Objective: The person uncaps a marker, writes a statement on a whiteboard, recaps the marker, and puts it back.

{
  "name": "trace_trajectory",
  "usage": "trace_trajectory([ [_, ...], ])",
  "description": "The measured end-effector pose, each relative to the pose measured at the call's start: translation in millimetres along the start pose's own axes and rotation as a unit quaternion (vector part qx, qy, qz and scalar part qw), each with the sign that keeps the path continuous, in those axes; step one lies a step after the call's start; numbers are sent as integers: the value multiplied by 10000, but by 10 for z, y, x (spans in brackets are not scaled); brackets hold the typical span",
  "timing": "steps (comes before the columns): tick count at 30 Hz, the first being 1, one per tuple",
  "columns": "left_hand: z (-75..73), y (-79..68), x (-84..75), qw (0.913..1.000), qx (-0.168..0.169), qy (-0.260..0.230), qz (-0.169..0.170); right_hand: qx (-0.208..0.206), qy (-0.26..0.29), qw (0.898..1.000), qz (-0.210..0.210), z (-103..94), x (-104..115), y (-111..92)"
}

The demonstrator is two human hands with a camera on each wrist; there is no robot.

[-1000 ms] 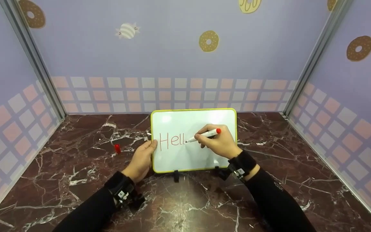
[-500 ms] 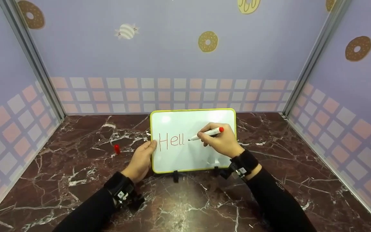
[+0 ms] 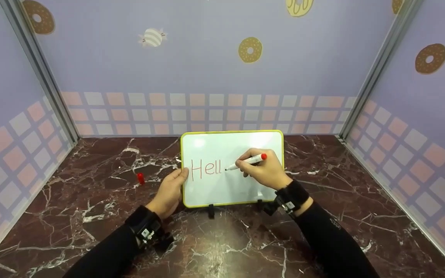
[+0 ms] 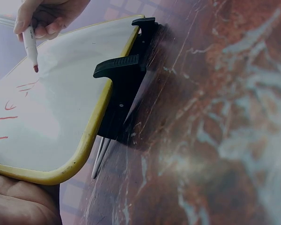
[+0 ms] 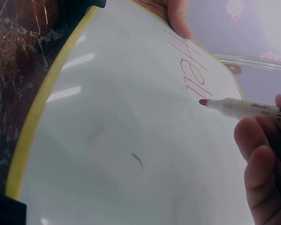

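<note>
A whiteboard [image 3: 238, 189] with a yellow frame stands tilted back on black stand clips, with "Hell" written on it in thin red letters [image 3: 206, 168]. My left hand [image 3: 168, 192] grips its left edge, thumb on the front and the other fingers hidden behind. In my right hand [image 3: 265, 170], a white marker [image 3: 249, 160] with a red end is pinched between thumb and fingers. Its dark red tip [image 5: 203, 102] is right at the board's surface, just right of the last "l". The right wrist view also shows a small dark green mark [image 5: 137, 160] lower on the board.
The red marker cap [image 3: 140, 178] stands on the dark marbled table [image 3: 102, 231], left of the board. Two black stand clips [image 4: 119, 68] hold the board's lower edge. Patterned purple wall panels [image 3: 207, 69] enclose the back and both sides.
The marker tip has shifted slightly right, away from the last "l", after rising a little and coming back down. My left hand and the board have stayed in place.
</note>
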State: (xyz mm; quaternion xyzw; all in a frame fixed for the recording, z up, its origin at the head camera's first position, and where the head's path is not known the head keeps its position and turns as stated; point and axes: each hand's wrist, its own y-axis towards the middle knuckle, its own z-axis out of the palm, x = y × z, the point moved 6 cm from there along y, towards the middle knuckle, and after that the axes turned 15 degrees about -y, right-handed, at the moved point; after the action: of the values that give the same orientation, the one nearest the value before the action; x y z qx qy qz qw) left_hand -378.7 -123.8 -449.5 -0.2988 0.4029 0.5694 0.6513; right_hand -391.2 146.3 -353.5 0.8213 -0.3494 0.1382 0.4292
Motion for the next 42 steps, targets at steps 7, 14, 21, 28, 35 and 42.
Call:
trace_trajectory([
  [7, 4, 5, 8, 10000, -22, -93, 22, -3, -58, 10000, 19, 11, -11, -4],
  [14, 2, 5, 12, 9999, 29, -98, -7, -24, -47, 10000, -16, 23, -16, -5],
  [21, 10, 3, 5, 9999, 82, -74, 61, 14, -10, 10000, -62, 46, -21, -8],
  [28, 8, 4, 6, 9999, 80, -69, 43, 11, -15, 10000, -54, 58, -3, -1],
  [35, 12, -1, 0, 9999, 35, -60, 103, 20, -67, 10000, -63, 55, 9, 5],
  [42, 6, 8, 5, 9999, -3, -64, 116, -20, 25, 10000, -76, 51, 9, 13],
])
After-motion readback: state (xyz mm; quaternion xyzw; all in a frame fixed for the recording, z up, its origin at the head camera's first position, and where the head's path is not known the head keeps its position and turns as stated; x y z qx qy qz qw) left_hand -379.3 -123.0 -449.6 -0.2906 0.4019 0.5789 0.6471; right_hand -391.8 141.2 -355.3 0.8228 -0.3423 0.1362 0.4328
